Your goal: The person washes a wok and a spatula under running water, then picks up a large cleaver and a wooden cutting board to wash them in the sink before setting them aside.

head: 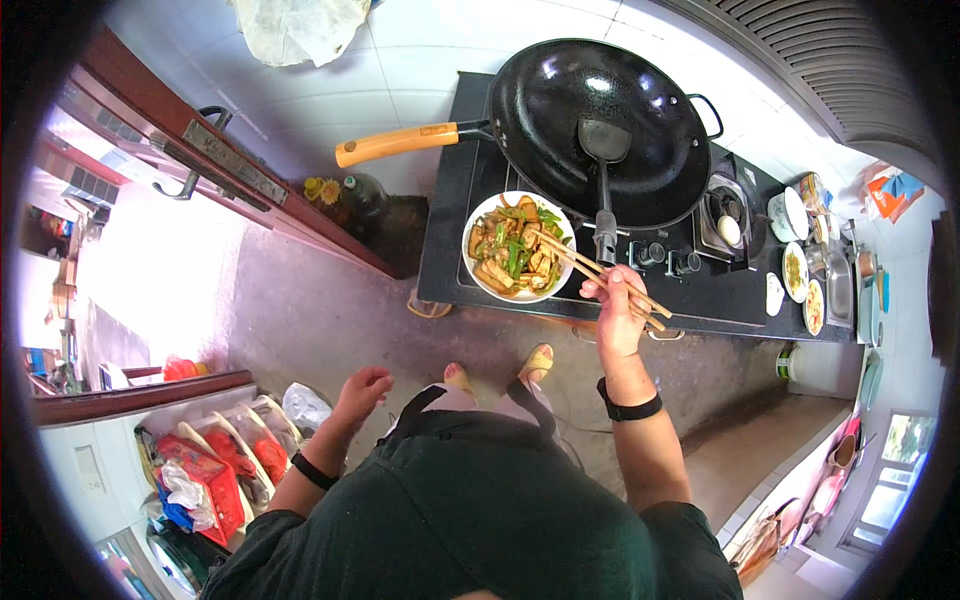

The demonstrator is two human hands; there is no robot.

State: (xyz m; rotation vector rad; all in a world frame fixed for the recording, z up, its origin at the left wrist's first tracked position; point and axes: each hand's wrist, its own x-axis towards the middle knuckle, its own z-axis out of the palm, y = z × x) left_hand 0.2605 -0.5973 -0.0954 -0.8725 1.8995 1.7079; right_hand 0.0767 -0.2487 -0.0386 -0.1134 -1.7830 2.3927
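My right hand (621, 309) grips a pair of wooden chopsticks (581, 262). Their tips rest among the sliced tofu and green peppers (514, 247) heaped in a white bowl (466, 259) at the left front of the stove. Behind the bowl sits a black wok (540, 135) with a wooden handle (401, 142). A dark spatula (604, 142) leans inside the wok, its handle end hanging over the front rim near my right hand. My left hand (364, 391) hangs by my side over the floor, holding nothing, its fingers loosely curled.
Right of the wok, a second burner (724, 202) has an egg-like white object (728, 229) on it. Further right stand an enamel pot (787, 214), plates of food (795, 271) and a sink (840, 285). A wooden door (247, 172) stands at left, a rack with bags (225, 480) at lower left.
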